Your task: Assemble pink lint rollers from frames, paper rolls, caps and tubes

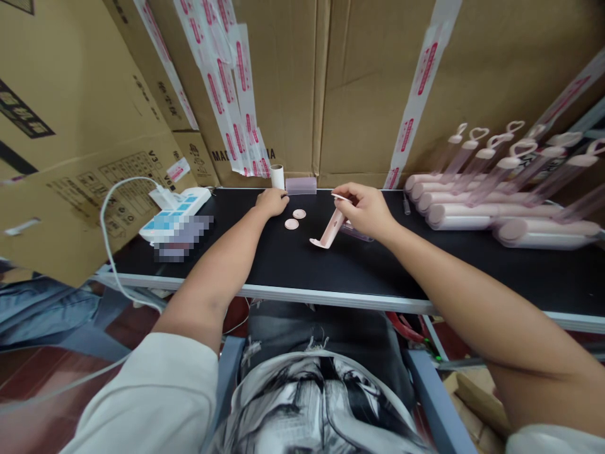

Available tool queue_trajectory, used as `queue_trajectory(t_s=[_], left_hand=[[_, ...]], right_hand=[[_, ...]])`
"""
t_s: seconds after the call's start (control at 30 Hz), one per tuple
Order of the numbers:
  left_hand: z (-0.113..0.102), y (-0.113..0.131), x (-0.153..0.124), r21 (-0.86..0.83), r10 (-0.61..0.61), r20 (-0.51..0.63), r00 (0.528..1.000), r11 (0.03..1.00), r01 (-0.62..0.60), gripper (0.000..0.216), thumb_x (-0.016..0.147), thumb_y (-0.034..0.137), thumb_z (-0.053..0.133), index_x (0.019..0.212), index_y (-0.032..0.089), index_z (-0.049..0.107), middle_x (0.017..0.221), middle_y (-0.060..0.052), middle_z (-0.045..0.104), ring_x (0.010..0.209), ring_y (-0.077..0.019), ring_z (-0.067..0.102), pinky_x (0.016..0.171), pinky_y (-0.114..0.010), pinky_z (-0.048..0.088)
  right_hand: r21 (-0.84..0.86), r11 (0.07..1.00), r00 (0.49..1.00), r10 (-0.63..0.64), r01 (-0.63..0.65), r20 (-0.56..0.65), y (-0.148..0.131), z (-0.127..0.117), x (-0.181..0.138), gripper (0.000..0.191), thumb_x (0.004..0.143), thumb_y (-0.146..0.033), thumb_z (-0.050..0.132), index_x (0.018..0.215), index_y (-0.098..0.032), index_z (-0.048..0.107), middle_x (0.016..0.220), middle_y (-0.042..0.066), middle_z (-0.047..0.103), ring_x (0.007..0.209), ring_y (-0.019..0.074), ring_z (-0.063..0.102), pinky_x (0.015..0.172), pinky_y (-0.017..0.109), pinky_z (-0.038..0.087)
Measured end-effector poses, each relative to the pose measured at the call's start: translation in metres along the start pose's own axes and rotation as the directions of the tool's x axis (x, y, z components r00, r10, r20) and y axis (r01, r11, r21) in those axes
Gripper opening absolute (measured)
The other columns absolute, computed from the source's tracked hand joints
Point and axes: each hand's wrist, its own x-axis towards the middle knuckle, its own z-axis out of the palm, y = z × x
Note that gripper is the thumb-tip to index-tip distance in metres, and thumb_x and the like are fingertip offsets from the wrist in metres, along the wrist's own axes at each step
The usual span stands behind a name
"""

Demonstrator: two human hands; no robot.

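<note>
My right hand (pixel 366 207) is closed on the upper end of a pale pink trough-like shell (pixel 332 229). The shell slants down to the left, and its rounded lower end is close to the tabletop. Partly hidden behind that hand lies a clear purplish plastic piece (pixel 358 234). At the back of the table, my left hand (pixel 272 203) has its fingers drawn together beside a white cylinder (pixel 277 177); what they hold, if anything, is too small to tell. Between the hands lie two pink discs, one nearer (pixel 292 224) and one farther (pixel 299 214).
A clear purplish box-like piece (pixel 301 185) stands against the cardboard wall (pixel 363 94). Several pink cylinders (pixel 460 216) with clear tubes and heart-shaped loops crowd the right side. On the left are a white power strip (pixel 177 213) with a cable and a blurred-out object (pixel 182 238).
</note>
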Motion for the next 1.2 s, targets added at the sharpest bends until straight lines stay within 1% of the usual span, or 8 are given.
queue_trajectory(t_s=[0.17,0.27,0.4,0.5,0.73,0.83,0.93,1.2], left_hand=[[-0.012,0.012,-0.003,-0.072,0.088,-0.044,0.995,0.993,-0.091,0.036,0.107,0.034,0.055,0.115,0.017,0.085,0.122,-0.013,0.084,0.115,-0.0270,0.075,0.104,-0.037,0.056],[-0.024,0.038,-0.017,-0.326,0.247,-0.025,0.969,0.914,-0.242,0.045,0.111,0.044,0.050,0.101,0.013,0.081,0.100,-0.011,0.082,0.091,-0.0198,0.075,0.086,-0.031,0.058],[-0.030,0.078,-0.047,-0.726,0.525,0.257,0.811,0.659,-0.196,0.043,0.106,0.055,0.064,0.110,0.014,0.075,0.096,-0.008,0.080,0.081,-0.0162,0.075,0.070,-0.026,0.057],[-0.025,0.095,-0.062,-0.842,0.576,0.384,0.722,0.539,0.018,0.047,0.097,0.059,0.077,0.115,0.018,0.066,0.093,-0.006,0.079,0.080,-0.0197,0.080,0.071,-0.030,0.062],[-0.043,0.080,-0.064,-0.963,0.542,0.197,0.817,0.261,0.059,0.056,0.089,0.058,0.089,0.118,0.020,0.060,0.086,-0.001,0.074,0.072,-0.0186,0.079,0.072,-0.035,0.067],[-0.059,0.072,-0.068,-0.977,0.557,0.170,0.813,0.201,0.067,0.049,0.098,0.055,0.080,0.128,0.023,0.058,0.092,-0.002,0.077,0.079,-0.0220,0.083,0.072,-0.036,0.067],[-0.064,0.070,-0.072,-0.959,0.613,0.254,0.748,0.259,0.114,0.054,0.103,0.057,0.072,0.144,0.027,0.055,0.097,-0.005,0.080,0.080,-0.0237,0.083,0.071,-0.036,0.066],[-0.063,0.086,-0.076,-0.955,0.525,0.043,0.850,0.272,-0.120,0.055,0.104,0.067,0.066,0.141,0.026,0.061,0.073,0.004,0.063,0.061,-0.0132,0.067,0.064,-0.028,0.057]], right_hand=[[0.004,1.000,1.000,-0.001,0.001,-0.013,0.002,-0.001,0.001,0.024,0.086,-0.029,0.067,0.102,-0.020,0.082,0.086,0.003,0.080,0.074,0.0215,0.070,0.076,0.036,0.054],[0.012,1.000,0.999,0.009,-0.008,-0.038,0.003,-0.001,0.002,0.023,0.085,-0.029,0.067,0.101,-0.020,0.082,0.085,0.003,0.080,0.073,0.0214,0.070,0.074,0.036,0.053],[0.029,0.999,0.994,-0.017,0.020,-0.109,0.002,-0.001,0.002,0.022,0.086,-0.030,0.066,0.099,-0.020,0.080,0.085,0.003,0.079,0.073,0.0212,0.069,0.073,0.035,0.054],[0.022,0.999,0.988,-0.031,0.035,-0.151,-0.001,-0.003,0.001,0.021,0.088,-0.034,0.067,0.100,-0.021,0.078,0.088,0.004,0.079,0.077,0.0218,0.070,0.076,0.036,0.056],[0.088,0.991,0.992,-0.105,0.099,0.067,0.000,-0.016,0.003,0.070,0.091,-0.071,0.071,0.144,-0.026,0.065,0.134,0.012,0.075,0.112,0.0301,0.072,0.094,0.042,0.060],[-0.041,0.981,0.966,-0.179,0.190,0.189,0.004,-0.020,0.006,0.059,0.097,-0.066,0.066,0.138,-0.023,0.070,0.130,0.014,0.078,0.110,0.0311,0.073,0.098,0.045,0.058],[-0.116,0.958,0.937,-0.226,0.263,0.266,0.008,-0.021,0.008,0.046,0.102,-0.057,0.062,0.129,-0.021,0.074,0.116,0.014,0.081,0.095,0.0296,0.073,0.090,0.044,0.057],[-0.346,0.892,0.955,-0.294,0.291,0.047,-0.010,-0.010,0.002,0.034,0.106,-0.040,0.056,0.131,-0.023,0.072,0.104,0.014,0.075,0.093,0.0315,0.069,0.087,0.046,0.056]])
